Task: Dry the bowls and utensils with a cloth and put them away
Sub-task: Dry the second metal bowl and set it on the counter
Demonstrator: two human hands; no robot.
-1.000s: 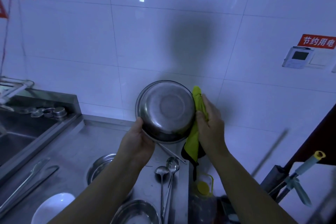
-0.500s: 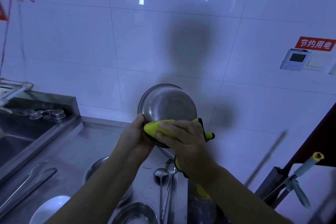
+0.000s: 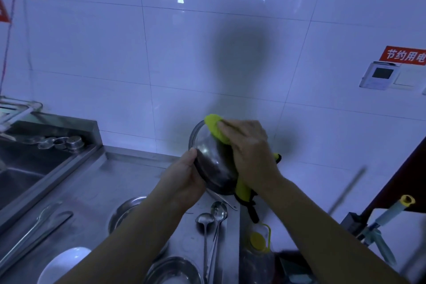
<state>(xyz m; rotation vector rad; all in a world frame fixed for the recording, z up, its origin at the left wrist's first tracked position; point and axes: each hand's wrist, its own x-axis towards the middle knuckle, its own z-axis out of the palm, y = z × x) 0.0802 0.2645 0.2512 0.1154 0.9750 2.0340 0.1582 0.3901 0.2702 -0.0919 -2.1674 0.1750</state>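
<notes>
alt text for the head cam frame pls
A person's left hand grips a steel bowl above a steel counter while the right hand presses a yellow cloth on its outside. Two ladles and more bowls lie below.

Held bowl (image 3: 213, 163): being lifted above the counter (image 3: 96, 182), tilted, before the tiled wall (image 3: 184, 64).
Left hand (image 3: 184, 182): gripping the bowl's near-left rim.
Right hand (image 3: 249, 147): pressing the cloth (image 3: 214, 125) onto the bowl's upper right; the cloth's tail is hanging below the bowl.
Counter, below: two spoons (image 3: 211, 221) lying side by side, right of a second metal bowl (image 3: 125, 210).
Near edge: a third metal bowl (image 3: 175, 271) sitting right of a plate (image 3: 62, 265).
Far left: sink (image 3: 20, 175).
</notes>
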